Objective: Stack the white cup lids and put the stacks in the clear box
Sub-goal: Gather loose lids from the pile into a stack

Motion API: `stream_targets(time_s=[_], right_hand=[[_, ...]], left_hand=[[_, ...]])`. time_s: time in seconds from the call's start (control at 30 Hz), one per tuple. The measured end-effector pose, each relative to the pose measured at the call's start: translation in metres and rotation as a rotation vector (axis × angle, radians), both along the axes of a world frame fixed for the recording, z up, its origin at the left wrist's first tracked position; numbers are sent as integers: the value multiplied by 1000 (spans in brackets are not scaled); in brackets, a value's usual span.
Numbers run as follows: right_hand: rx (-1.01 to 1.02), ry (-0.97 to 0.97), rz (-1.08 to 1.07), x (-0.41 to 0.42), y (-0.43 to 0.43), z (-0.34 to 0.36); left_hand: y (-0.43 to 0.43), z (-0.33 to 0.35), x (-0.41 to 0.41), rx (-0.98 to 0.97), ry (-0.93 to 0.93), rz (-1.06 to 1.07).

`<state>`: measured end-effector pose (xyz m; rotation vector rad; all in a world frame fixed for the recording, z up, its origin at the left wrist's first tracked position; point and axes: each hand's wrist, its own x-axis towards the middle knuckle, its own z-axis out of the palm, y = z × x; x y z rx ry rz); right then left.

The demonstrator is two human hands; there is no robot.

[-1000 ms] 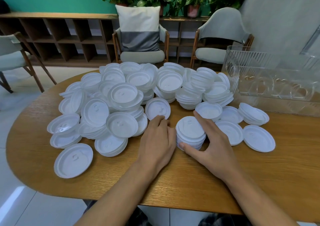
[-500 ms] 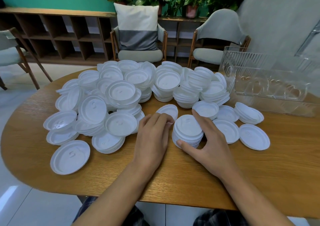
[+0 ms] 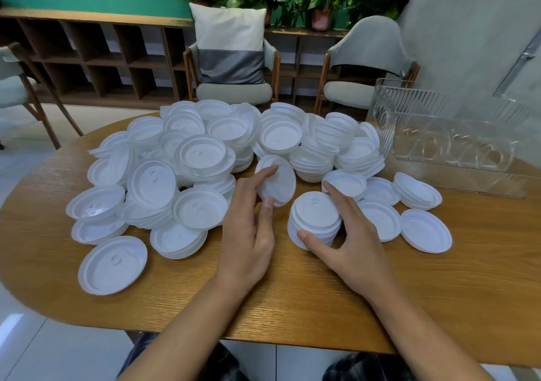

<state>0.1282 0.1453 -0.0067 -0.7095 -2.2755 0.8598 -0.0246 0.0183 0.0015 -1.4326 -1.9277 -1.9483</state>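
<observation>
Head camera: lid poised beside a short stack

Near the front of the wooden surface [image 3: 292, 298], the left hand [image 3: 248, 234] pinches a single tilted lid [image 3: 278, 181] between thumb and fingers. The right hand [image 3: 354, 243] curls thumb and fingers round a short stack [image 3: 316, 219] standing on the wood. To seat well, the lid likely needs levelling, facing the same way as the stack's top, then pressing until it nests. Beyond lies the loose heap of lids [image 3: 202, 158]. The clear box [image 3: 439, 137] stands far right, with no lids visible inside.
</observation>
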Motion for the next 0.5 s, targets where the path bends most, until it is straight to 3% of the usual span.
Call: stream_targets(time_s=[0.23,0.5], right_hand=[[-22,14,31,-1,-2,3],[-25,13,116,0,-5,6]], left_hand=[[3,-2,0,-7,-350,-271],[7,-8,1,-208,-123,-208]])
